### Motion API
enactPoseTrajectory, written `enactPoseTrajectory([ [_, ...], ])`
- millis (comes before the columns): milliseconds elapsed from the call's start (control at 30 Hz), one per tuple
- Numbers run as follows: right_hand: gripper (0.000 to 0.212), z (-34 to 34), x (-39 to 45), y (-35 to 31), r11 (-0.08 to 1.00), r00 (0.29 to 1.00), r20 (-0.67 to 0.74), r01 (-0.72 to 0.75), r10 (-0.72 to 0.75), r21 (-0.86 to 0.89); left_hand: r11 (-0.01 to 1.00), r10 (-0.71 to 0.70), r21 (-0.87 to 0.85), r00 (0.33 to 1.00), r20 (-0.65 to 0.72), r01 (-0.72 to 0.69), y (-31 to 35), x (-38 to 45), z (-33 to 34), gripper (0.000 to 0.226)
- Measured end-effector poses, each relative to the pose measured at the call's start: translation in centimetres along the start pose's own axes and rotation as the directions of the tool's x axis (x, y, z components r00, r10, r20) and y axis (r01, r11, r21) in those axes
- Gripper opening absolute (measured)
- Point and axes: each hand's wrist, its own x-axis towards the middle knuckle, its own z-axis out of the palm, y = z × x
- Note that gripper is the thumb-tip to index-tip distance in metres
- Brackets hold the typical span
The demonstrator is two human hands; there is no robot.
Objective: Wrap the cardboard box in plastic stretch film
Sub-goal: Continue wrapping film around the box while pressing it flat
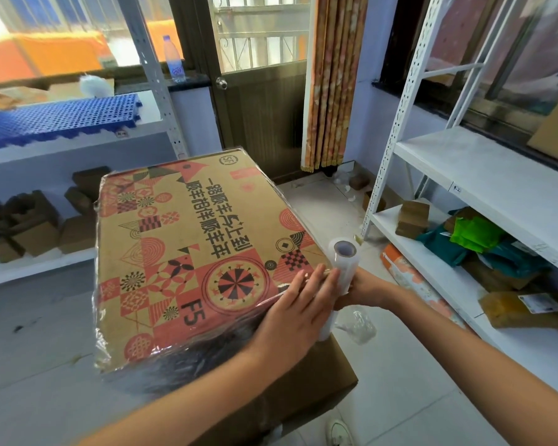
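A big cardboard box (187,252) printed with red and black patterns fills the middle of the view. Clear film covers its sides and edges. It rests on a plain brown box (303,391) below. My left hand (298,307) lies flat, fingers apart, on the near right corner of the printed box, pressing the film. My right hand (363,291) grips a roll of clear stretch film (340,278), held upright against the box's right corner. A crumpled tail of film (356,326) hangs under the roll.
A white metal shelf (484,175) with parcels and bags stands at the right. Another shelf (45,265) with small cartons stands at the left, a blue perforated mat (55,119) on top. A door (258,101) and a curtain (332,82) are behind. The floor is tiled.
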Motion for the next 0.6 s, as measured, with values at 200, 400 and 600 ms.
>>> enactPoseTrajectory([
  [200,0.049,0.2,0.0,0.5,0.998,0.997,-0.055,-0.049,0.047,-0.039,0.997,-0.081,0.035,0.967,0.241,0.075,0.5,1.8,-1.7,0.065],
  [400,0.047,0.4,-0.2,0.2,0.999,0.996,-0.075,-0.037,0.037,-0.001,0.97,-0.164,-0.148,0.969,0.183,0.192,0.3,0.4,-1.5,0.065],
  [600,0.051,0.7,-0.5,-0.1,0.998,0.994,-0.093,-0.063,0.063,0.006,0.956,-0.203,-0.192,0.973,0.111,0.222,-0.2,0.2,-3.0,0.061],
])
